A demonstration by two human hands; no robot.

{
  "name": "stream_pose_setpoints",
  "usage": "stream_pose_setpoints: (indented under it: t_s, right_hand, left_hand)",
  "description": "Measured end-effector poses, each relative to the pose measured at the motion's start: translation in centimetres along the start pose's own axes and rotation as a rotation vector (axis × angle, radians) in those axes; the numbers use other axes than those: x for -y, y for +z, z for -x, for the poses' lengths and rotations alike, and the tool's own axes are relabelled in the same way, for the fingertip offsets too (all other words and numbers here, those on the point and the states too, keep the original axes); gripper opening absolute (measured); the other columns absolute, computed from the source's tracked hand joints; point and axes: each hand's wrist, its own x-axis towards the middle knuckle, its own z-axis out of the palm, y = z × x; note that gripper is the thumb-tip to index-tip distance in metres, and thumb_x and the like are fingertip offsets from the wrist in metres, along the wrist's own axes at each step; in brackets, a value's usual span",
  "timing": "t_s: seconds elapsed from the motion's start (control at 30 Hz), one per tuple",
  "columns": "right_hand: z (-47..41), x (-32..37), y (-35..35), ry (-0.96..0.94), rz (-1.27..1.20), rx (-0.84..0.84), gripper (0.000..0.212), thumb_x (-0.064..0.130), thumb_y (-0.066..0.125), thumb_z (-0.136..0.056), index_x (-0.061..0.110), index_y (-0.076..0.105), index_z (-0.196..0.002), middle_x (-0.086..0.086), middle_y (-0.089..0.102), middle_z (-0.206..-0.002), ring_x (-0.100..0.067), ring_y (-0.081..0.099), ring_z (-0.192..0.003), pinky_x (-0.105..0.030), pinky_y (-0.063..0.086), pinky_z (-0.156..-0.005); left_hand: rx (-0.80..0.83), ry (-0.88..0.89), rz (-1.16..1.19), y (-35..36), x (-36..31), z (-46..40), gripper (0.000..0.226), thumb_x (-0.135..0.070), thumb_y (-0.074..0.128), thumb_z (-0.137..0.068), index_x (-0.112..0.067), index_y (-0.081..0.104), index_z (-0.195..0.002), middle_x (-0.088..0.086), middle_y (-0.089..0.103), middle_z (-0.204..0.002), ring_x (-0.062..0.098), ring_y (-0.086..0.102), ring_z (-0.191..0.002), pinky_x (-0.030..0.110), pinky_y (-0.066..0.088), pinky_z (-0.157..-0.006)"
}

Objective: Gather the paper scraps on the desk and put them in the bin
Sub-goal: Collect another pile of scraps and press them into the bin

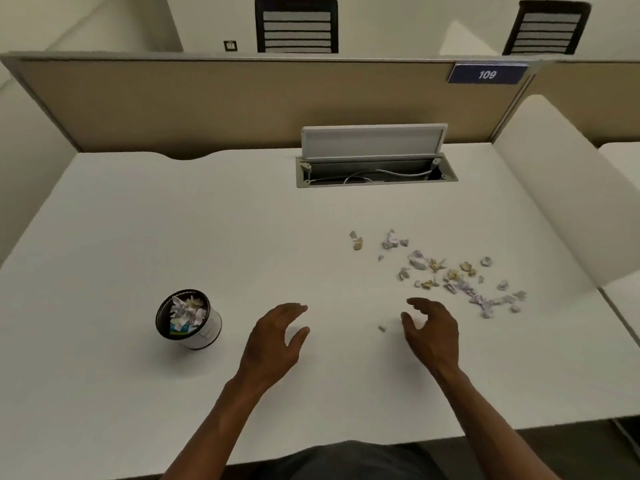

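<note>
Head view, tabletop: white; its near corners are cut off by the frame.
Paper scraps: scattered at the right of the tabletop; the scatter's long axis runs from far-left to near-right; single pieces are too small for their shapes to be made out; one stray scrap lies between the hands.
Bin: a small round tub at near left, well apart from the scatter; it appears tilted, mouth turned toward the camera; scraps are seen inside.
Left hand: held above the tabletop; grip wide, nothing held.
Right hand: fingers curled loosely, grip wide and empty; the palm is hidden.
Cable hatch: lid raised; cables seen inside.
</note>
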Motion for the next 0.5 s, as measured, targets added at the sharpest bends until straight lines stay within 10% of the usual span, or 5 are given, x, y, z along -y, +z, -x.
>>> stream_pose_setpoints:
  t_s: [0.27,0.5]
  right_hand:
    - [-6.8,-8.6,-6.8,0.128,0.426,0.113,0.052,0.014,0.051,-0.098,0.006,0.040,-0.148,-0.026,0.034,-0.154,-0.042,0.028,-0.144,-0.046,0.030,-0.118]
    - [-4.0,-9.3,-5.5,-0.023,0.335,0.169,0.045,0.021,0.048,-0.099,0.017,0.047,-0.144,-0.011,0.045,-0.149,-0.031,0.040,-0.136,-0.042,0.048,-0.101]
  left_hand:
    - [0.232,0.039,-0.051,7.2,-3.2,-3.5,0.042,-0.035,0.067,-0.093,-0.027,0.061,-0.134,-0.007,0.059,-0.140,0.011,0.051,-0.132,0.020,0.035,-0.110]
    - [0.219,0.062,-0.039,10.3,-5.7,-4.9,0.040,-0.035,0.069,-0.092,-0.026,0.065,-0.130,-0.007,0.062,-0.135,0.011,0.055,-0.128,0.019,0.034,-0.108]
